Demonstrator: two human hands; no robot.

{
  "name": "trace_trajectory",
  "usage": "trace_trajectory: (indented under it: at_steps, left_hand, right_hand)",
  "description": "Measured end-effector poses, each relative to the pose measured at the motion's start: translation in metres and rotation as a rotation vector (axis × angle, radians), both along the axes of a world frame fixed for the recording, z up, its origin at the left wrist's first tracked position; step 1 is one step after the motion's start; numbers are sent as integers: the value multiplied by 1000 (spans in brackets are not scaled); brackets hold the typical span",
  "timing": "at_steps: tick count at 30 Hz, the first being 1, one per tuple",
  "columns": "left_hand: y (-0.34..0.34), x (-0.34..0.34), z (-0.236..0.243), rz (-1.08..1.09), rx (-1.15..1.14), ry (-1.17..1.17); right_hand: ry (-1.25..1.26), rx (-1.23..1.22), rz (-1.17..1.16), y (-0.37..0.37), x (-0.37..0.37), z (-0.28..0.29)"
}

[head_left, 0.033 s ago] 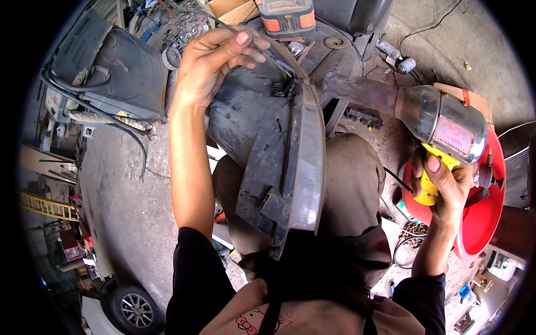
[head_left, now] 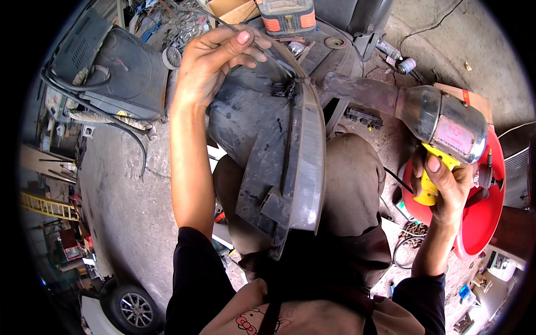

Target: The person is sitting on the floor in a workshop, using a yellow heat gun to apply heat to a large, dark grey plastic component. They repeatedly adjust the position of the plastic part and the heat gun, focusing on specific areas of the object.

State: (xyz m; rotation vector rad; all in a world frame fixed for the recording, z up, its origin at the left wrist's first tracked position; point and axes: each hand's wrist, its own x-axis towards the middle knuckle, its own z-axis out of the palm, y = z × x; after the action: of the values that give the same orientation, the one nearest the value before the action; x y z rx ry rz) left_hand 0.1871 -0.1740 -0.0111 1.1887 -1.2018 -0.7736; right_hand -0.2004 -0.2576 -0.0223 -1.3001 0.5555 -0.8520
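Note:
A dusty dark-grey car lamp housing (head_left: 265, 151) with a ribbed clear lens (head_left: 310, 167) lies across my knees. Pinched between thumb and fingers of my left hand (head_left: 220, 56), above the housing's far end, is a thin dark rod (head_left: 223, 23). It slants down toward a shiny black melted-looking patch (head_left: 283, 88) by the lens edge. My right hand (head_left: 445, 187) is wrapped round the yellow handle of a metal heat gun (head_left: 446, 117). The heat gun's flattened nozzle (head_left: 363, 92) points left, its mouth close to the lens's far end beside that patch.
Beyond the housing, a tool battery (head_left: 287, 17) stands on a cluttered surface. Right of my knees is a red basin (head_left: 486, 223), with a spray can (head_left: 406, 66) farther off. A grey machine with cables (head_left: 123, 72) stands far left; a car wheel (head_left: 134, 307) is near left.

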Motion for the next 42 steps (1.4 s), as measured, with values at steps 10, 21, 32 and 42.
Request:
trace_trajectory:
  at_steps: [10, 21, 32, 42]
  left_hand:
    - [-1, 2, 20, 38, 47, -166]
    - [-21, 9, 31, 45, -133, -203]
    - [-9, -20, 37, 126, -141, -105]
    - [-16, -3, 14, 78, -190, -87]
  right_hand:
    - [2, -82, 32, 1, 1, -6]
    - [-6, -186, 200, 34, -10, 10]
    - [484, -492, -79, 95, -21, -1]
    - [670, -960, -83, 99, 7, 2]
